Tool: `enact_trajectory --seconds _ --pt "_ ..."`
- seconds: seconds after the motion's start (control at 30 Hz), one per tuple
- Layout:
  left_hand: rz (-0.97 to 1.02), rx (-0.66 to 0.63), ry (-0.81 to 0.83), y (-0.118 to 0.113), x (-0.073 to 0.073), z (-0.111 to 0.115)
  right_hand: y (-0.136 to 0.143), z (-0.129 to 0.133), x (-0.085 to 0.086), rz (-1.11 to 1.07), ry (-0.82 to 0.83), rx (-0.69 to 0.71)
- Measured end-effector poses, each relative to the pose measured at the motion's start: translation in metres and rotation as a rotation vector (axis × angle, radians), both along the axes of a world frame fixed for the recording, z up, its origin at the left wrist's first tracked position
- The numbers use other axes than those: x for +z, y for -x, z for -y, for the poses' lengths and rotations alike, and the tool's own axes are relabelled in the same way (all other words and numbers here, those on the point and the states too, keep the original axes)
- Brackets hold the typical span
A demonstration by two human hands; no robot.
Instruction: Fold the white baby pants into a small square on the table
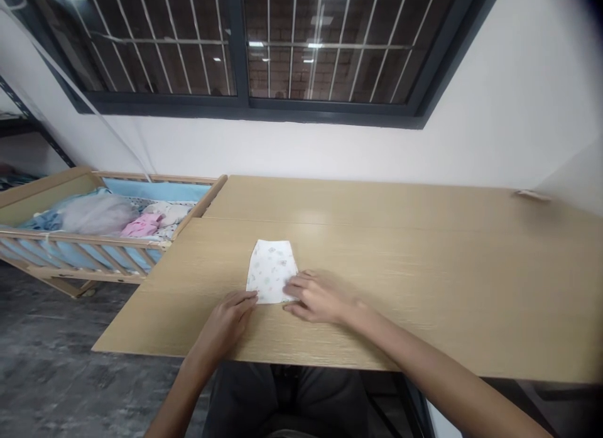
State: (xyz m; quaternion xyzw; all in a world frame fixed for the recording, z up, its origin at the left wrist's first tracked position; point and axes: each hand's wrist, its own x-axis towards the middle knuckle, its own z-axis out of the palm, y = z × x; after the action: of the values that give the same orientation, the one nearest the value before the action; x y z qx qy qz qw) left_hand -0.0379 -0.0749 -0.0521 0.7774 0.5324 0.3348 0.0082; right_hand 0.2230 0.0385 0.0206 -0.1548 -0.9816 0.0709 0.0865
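Note:
A small folded white cloth (271,269) with a pale printed pattern lies flat on the wooden table (405,274). Its sides slant, narrower at the far edge. My left hand (230,317) rests at its near left corner, fingertips touching the cloth and fingers stretched out. Over the near right side lies my right hand (316,298), slightly blurred, its fingers spread and touching the fabric. The cloth's near right corner is partly hidden under these fingers.
Left of the table stands a wooden crib (207,202) with blue lining, holding a pink cloth (142,225) and other fabrics. A small flat object (532,195) lies at the table's far right. Behind is a white wall with a barred window (240,108).

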Motion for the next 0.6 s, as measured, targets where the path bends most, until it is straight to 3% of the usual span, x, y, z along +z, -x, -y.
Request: enact_trajectory --seconds 0.2,0.33,0.5,0.6 --pt "0.012 0.002 0.029 -0.001 0.001 -0.001 -0.003 0.012 -0.016 -0.071 -0.038 -0.085" --pt "0.027 0.121 0.041 -0.003 0.02 -0.013 0.011 0.01 -0.007 -0.095 -0.023 -0.186" --pt "-0.083 0.321 0.015 -0.003 0.053 -0.067 0.039 -0.022 0.017 -0.299 0.05 -0.38" --pt "-0.169 0.454 0.046 -0.006 0.058 -0.107 0.055 -0.052 0.013 -0.421 0.112 -0.485"
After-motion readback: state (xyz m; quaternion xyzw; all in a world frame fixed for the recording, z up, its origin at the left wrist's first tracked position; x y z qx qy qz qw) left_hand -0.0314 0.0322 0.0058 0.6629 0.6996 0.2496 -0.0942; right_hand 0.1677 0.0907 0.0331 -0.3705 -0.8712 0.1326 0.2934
